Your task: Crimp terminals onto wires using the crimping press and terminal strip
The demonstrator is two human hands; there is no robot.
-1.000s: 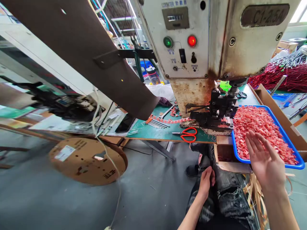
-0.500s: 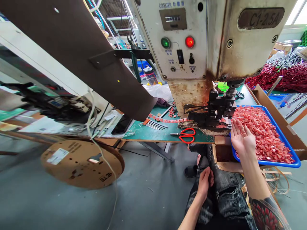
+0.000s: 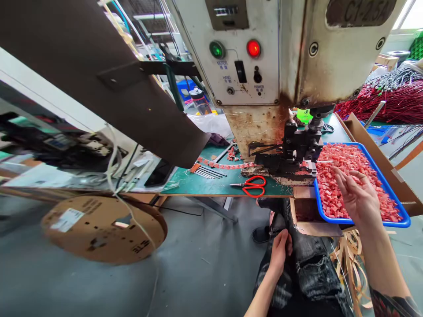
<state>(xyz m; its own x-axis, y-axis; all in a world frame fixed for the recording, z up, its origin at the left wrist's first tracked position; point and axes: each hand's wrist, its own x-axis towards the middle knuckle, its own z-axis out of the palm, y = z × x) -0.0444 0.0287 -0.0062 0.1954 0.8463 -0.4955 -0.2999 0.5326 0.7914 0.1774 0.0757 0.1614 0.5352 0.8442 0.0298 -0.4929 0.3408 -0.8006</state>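
Hovering open-palmed, fingers spread and holding nothing, right hand (image 3: 358,198) is hanging over red plastic pieces (image 3: 343,165) heaped in blue tray (image 3: 405,218) beside press machine (image 3: 297,149). Left hand (image 3: 280,251) is lying loosely curled on jeans knee (image 3: 310,259), gripping nothing.

My right hand (image 3: 358,198) hovers with open air above the blue tray (image 3: 401,220), hemmed left by the crimping die (image 3: 297,152), behind by the machine head (image 3: 330,57), right by a cardboard wall (image 3: 380,152).
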